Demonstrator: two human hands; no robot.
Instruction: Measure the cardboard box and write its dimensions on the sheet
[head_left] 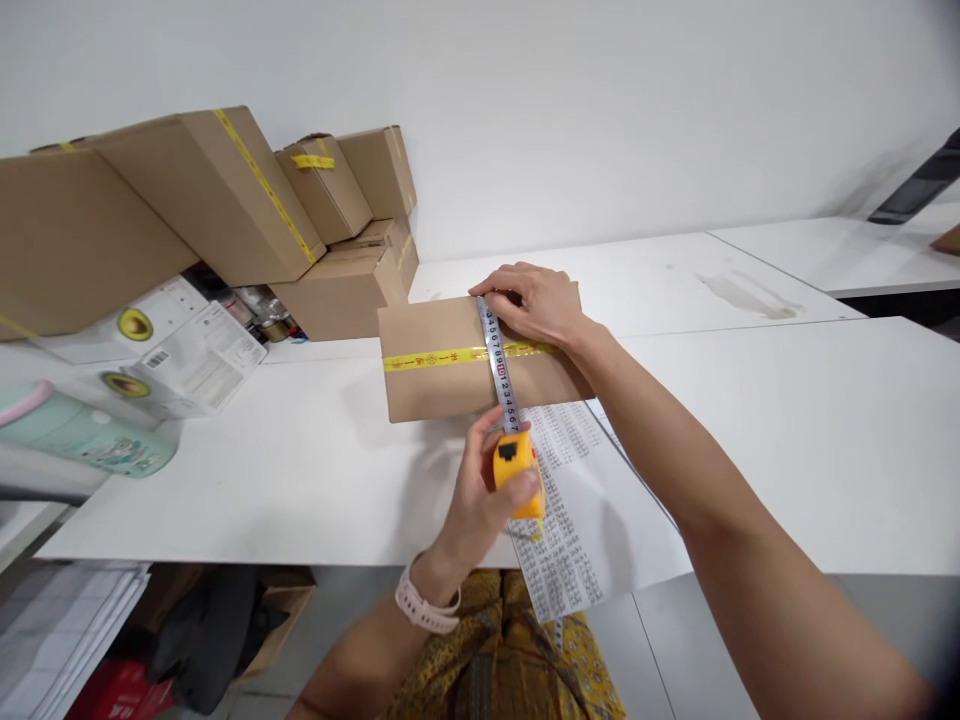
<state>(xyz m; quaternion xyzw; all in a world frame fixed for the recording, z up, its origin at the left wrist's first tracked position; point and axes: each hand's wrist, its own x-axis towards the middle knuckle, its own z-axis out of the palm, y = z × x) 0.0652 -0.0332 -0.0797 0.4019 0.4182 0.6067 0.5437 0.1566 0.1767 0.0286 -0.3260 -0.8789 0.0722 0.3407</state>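
A small brown cardboard box [435, 375] sealed with yellow tape lies on the white table [300, 470]. My left hand [480, 495] is closed round a yellow tape measure [517, 472] at the box's near edge. Its metal blade [499, 365] runs across the top of the box to the far edge. There my right hand [536, 300] presses the blade's end down with its fingers curled over the box's far edge. A printed sheet of paper [577, 510] lies under the box and hangs over the table edge.
A pile of taped cardboard boxes [225, 200] stands at the back left by the wall. White product boxes [187, 355] and a mint green bottle [82, 430] lie at the left. More white tables [825, 250] extend to the right. Bags and boxes sit under the table.
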